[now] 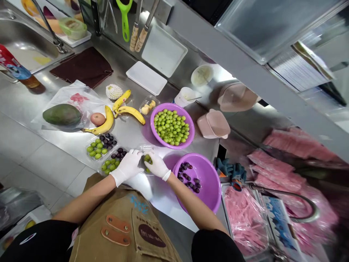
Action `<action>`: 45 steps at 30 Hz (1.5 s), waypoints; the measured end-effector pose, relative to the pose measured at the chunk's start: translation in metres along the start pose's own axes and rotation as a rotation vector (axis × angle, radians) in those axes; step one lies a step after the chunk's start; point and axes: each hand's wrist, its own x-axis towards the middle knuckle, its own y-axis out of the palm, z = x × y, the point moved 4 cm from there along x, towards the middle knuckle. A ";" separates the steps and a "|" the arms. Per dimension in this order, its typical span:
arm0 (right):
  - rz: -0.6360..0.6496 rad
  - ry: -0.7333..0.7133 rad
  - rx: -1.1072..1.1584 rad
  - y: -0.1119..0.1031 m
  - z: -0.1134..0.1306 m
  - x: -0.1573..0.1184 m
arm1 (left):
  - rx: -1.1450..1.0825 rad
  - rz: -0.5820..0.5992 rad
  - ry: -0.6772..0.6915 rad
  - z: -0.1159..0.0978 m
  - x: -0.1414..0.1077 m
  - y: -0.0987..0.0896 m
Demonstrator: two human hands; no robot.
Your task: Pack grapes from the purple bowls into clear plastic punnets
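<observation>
My right hand (157,166), in a white glove, is closed around green grapes (148,159) over a clear plastic box (147,148). The white-gloved left hand (128,166) grips the left side of that box, its fingertips partly hidden. Beside the left hand, another clear box holds green grapes (108,165) and dark grapes (119,153). A similar filled box (101,146) sits further left. Behind the hands stands a purple bowl (153,133) full of green grapes. To the right, a second purple bowl (209,185) holds several dark grapes (188,177).
Bananas (128,111), a mango (62,114) on a plastic bag and a round reddish fruit (97,119) lie left. A white tray (146,78), a cup (184,96) and pink containers (213,123) line the back. A sink (27,32) is far left; pink packets (242,214) lie right.
</observation>
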 end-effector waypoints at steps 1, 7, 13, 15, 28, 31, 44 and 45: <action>0.045 0.039 -0.017 0.007 -0.004 -0.001 | -0.003 -0.013 0.008 -0.001 0.000 0.001; 0.209 -0.049 -0.050 -0.005 0.000 -0.022 | 0.002 -0.107 0.063 -0.005 0.001 0.010; -0.046 0.040 -0.108 -0.080 0.001 -0.023 | 0.120 0.073 0.183 -0.018 0.017 0.036; -0.266 0.072 -0.146 -0.114 -0.008 -0.008 | 0.203 0.127 0.183 -0.023 0.024 0.047; -0.174 0.550 -0.759 -0.130 -0.083 0.080 | 0.090 0.074 0.311 -0.029 0.038 0.046; -0.228 0.572 -0.775 -0.132 -0.083 0.083 | 0.128 0.072 0.310 -0.029 0.043 0.044; -0.310 0.514 -0.700 -0.133 -0.080 0.088 | 0.229 0.168 0.394 -0.023 0.051 0.013; -0.295 0.520 -0.701 -0.132 -0.081 0.089 | 0.258 0.202 0.398 -0.023 0.050 0.016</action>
